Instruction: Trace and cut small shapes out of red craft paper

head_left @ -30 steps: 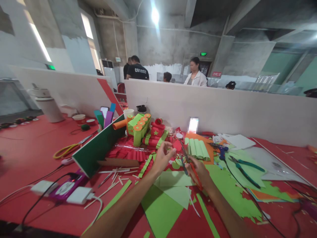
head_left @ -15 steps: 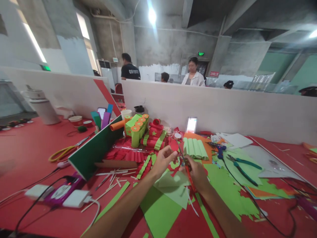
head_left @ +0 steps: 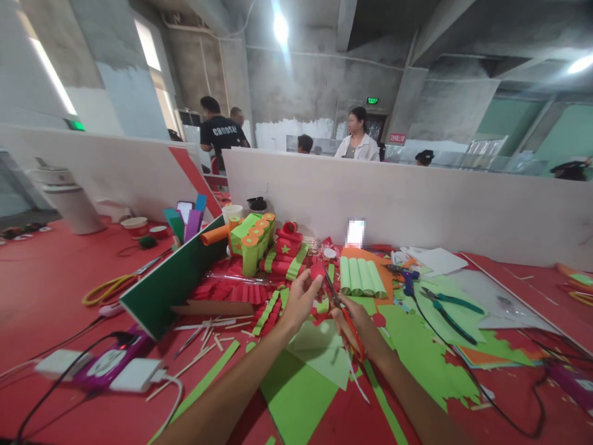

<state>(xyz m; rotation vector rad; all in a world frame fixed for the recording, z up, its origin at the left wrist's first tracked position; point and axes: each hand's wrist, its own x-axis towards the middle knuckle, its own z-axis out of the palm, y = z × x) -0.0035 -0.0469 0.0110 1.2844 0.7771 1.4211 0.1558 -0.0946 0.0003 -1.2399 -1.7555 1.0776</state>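
My left hand (head_left: 301,300) pinches a small piece of red paper (head_left: 317,272) between thumb and fingers. In my right hand (head_left: 356,324) is a pair of scissors (head_left: 354,337) with orange-red handles, its blades pointing up beside the red paper. Whether the blades touch the paper I cannot tell. Under my hands lie a pale green sheet (head_left: 319,352) and a brighter green sheet (head_left: 301,395). Red scraps and a small red disc (head_left: 378,319) are close to my right hand. Just beyond it stand several rolled light green paper tubes (head_left: 362,276).
Left of my hands are a green-and-orange paper model (head_left: 254,241), red rolls with green bands (head_left: 285,262) and a dark green board (head_left: 171,284). Pliers (head_left: 449,309) and a glue gun (head_left: 407,278) lie right. A power strip (head_left: 113,358) sits front left. A white partition (head_left: 417,207) stands behind.
The red paper in my left hand is turned and looks less round now. My right hand and scissors have shifted slightly. The view has moved a little, and a person behind the partition has moved left.
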